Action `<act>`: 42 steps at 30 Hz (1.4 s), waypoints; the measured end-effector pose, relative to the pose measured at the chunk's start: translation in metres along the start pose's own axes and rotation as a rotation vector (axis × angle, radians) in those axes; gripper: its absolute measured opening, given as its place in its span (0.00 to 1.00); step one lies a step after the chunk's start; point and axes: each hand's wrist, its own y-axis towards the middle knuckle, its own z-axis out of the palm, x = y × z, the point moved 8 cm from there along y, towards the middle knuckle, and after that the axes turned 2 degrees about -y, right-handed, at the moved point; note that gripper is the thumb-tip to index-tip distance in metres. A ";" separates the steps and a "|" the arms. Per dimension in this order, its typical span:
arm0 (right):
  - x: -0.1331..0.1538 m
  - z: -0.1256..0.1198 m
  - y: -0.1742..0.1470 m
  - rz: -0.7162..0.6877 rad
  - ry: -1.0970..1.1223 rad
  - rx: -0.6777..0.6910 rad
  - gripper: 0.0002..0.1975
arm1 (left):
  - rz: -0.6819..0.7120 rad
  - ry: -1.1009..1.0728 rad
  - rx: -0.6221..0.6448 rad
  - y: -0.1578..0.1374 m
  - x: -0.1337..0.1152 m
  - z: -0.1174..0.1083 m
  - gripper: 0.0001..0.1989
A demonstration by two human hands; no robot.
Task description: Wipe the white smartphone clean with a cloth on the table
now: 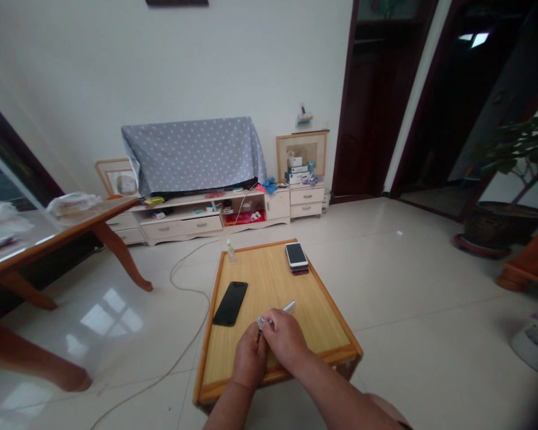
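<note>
My left hand point(250, 356) and my right hand point(286, 337) are closed and pressed together over the near half of a small wooden table point(269, 263). A small whitish, shiny thing point(260, 323) shows between their fingertips; its kind is too small to make out. A slim silver-white object point(289, 307) sticks out beyond my right hand, the rest of it hidden behind the knuckles. To the left of my hands a black smartphone point(230, 303) lies flat. At the far right corner a white smartphone point(296, 254) rests on top of a small stack of phones.
A small clear bottle point(231, 252) stands at the table's far left corner. A cable point(192, 290) runs over the floor on the left. Further off are a low white cabinet point(179, 229), a larger wooden table point(94, 212) and a potted plant point(497, 224).
</note>
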 end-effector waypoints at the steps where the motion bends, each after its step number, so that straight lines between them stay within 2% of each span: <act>1: 0.000 0.001 0.000 0.002 0.005 0.009 0.07 | 0.004 -0.005 0.000 0.000 0.000 0.000 0.15; 3: -0.011 -0.008 0.008 0.050 0.007 -0.003 0.07 | 0.001 0.024 -0.008 0.000 0.001 0.000 0.15; 7: -0.051 -0.047 0.030 0.196 -0.036 -0.116 0.08 | -0.030 0.103 -0.023 0.000 0.004 -0.001 0.16; 9: -0.058 -0.055 0.032 0.217 -0.048 -0.145 0.09 | -0.036 0.108 -0.024 0.000 0.004 -0.001 0.16; 11: -0.048 -0.046 0.025 0.179 -0.035 -0.121 0.08 | -0.035 0.097 -0.022 0.000 0.003 -0.001 0.15; 15: -0.008 -0.008 0.003 0.027 0.023 -0.009 0.07 | -0.015 0.006 0.002 0.000 0.000 0.001 0.15; 17: -0.003 -0.001 0.001 0.016 0.050 0.011 0.07 | -0.010 -0.011 0.005 0.001 -0.001 0.000 0.15; 19: -0.015 -0.009 0.008 0.070 0.060 -0.006 0.07 | -0.023 0.028 -0.006 0.001 0.001 -0.001 0.15; 24: -0.055 -0.051 0.031 0.212 -0.016 -0.136 0.09 | -0.053 0.095 -0.024 0.000 0.004 -0.003 0.16; 26: -0.050 -0.050 0.028 0.192 -0.031 -0.138 0.10 | -0.047 0.091 -0.028 -0.001 0.004 -0.003 0.16; 30: -0.014 -0.014 0.008 0.027 0.018 -0.024 0.07 | -0.017 0.028 -0.022 -0.001 0.000 -0.003 0.14; 33: -0.007 -0.001 0.003 0.015 0.059 0.035 0.07 | 0.001 -0.001 -0.011 -0.001 -0.002 -0.003 0.14; 35: -0.020 -0.011 0.011 0.073 0.059 0.016 0.08 | -0.011 0.030 -0.023 -0.001 -0.002 -0.004 0.15; 39: -0.054 -0.050 0.031 0.198 -0.027 -0.110 0.10 | -0.039 0.092 -0.047 -0.002 0.001 -0.005 0.16; 42: -0.054 -0.052 0.029 0.191 -0.057 -0.133 0.10 | -0.041 0.090 -0.052 -0.002 0.002 -0.004 0.16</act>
